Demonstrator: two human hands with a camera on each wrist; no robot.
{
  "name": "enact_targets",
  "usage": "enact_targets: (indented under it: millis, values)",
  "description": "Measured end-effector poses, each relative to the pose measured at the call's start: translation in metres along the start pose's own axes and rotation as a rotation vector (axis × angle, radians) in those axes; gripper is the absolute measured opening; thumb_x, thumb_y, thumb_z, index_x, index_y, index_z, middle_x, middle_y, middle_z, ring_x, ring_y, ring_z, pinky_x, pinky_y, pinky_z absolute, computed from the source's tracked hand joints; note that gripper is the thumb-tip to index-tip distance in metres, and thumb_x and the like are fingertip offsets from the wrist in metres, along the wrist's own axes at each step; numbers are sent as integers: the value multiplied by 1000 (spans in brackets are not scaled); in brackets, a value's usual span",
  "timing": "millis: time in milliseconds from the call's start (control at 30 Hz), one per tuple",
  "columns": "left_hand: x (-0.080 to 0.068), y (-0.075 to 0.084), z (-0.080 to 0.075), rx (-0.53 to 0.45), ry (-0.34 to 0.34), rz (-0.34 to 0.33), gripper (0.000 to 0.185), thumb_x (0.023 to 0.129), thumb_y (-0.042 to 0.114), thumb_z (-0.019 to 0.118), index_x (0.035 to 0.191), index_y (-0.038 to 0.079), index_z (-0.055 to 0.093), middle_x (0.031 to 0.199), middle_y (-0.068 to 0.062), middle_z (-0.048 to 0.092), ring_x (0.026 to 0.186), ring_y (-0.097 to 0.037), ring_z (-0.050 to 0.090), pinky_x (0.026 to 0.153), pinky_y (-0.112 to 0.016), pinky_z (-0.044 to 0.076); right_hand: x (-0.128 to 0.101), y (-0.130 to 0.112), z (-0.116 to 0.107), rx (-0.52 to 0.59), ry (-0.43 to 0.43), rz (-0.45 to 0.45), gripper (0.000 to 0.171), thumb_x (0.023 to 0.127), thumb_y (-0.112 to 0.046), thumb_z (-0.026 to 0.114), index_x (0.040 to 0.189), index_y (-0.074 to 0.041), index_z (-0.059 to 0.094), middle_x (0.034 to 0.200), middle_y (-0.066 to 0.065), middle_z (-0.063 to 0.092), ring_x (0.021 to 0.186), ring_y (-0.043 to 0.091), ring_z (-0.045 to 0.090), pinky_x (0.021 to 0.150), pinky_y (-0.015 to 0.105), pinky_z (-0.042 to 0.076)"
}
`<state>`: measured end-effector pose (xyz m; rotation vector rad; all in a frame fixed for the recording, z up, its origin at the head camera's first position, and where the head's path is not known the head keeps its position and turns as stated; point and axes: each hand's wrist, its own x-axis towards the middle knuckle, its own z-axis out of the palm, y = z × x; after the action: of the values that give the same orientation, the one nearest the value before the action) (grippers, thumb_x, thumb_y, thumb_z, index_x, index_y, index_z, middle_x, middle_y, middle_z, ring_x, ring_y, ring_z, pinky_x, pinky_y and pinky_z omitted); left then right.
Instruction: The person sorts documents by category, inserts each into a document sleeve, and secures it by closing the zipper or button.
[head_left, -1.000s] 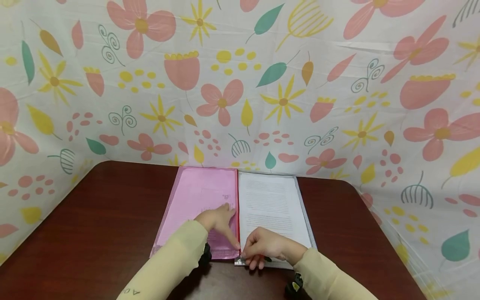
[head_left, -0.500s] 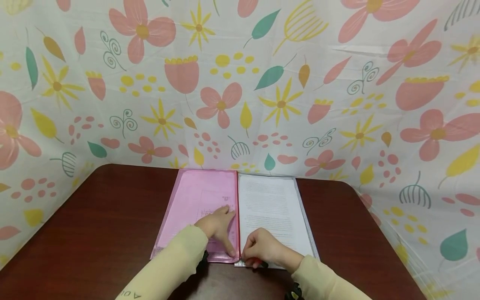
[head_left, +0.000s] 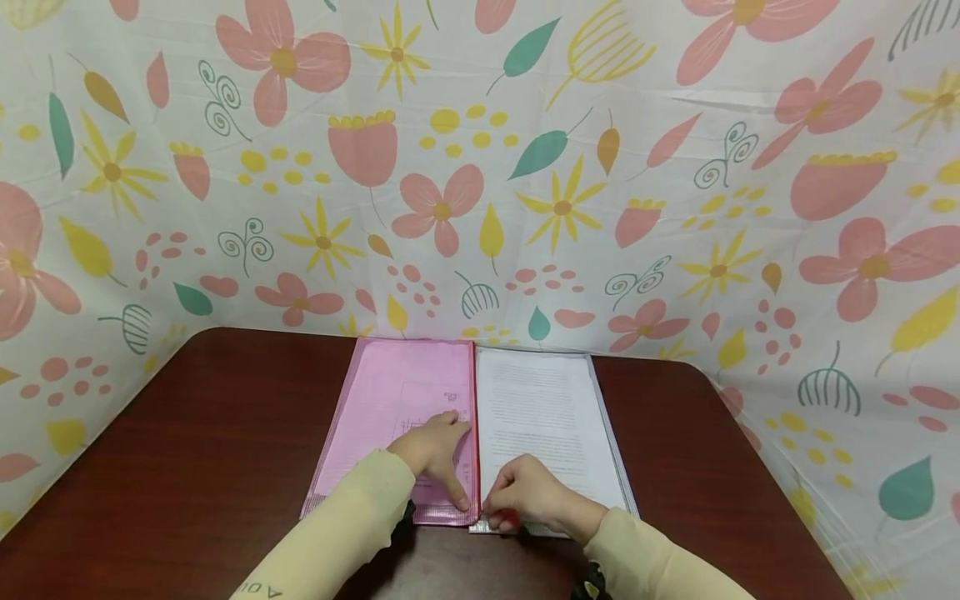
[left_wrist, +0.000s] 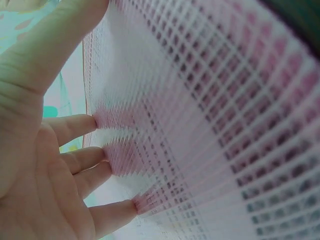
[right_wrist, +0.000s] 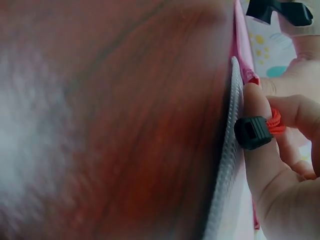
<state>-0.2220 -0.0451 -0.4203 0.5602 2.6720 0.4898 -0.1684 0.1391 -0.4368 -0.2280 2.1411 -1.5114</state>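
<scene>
On the brown table (head_left: 187, 467), two mesh zipper pouches lie side by side, touching: one pink pouch (head_left: 397, 400) and, on its right, one grey pouch (head_left: 555, 417) with printed sheets inside. The left hand (head_left: 435, 454) presses flat on the pink pouch with straight fingers. The right hand (head_left: 525, 496) pinches the black zipper pull (right_wrist: 254, 132) with its red cord at the near corner of the grey pouch, so the zipper travel seems only at its beginning.
</scene>
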Motion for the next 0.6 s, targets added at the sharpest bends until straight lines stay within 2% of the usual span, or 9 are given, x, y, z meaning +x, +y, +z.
enact_targets:
  millis: [333,600]
  values:
    - [-1,0,0,-1,10,10,127,40,52,91,146,11,35,154,-15,25,142,-30,25,110,-47,32,5,0,3,112,88,15,8,76,7,64,75,15,61,59,11,66,48,11,60,51,26,54]
    - [-3,0,-2,2,6,9,128,39,53,91,146,11,34,155,-15,25,142,-30,26,110,-47,33,9,-4,2,102,136,12,9,77,6,64,77,14,63,63,16,68,48,10,61,51,25,54]
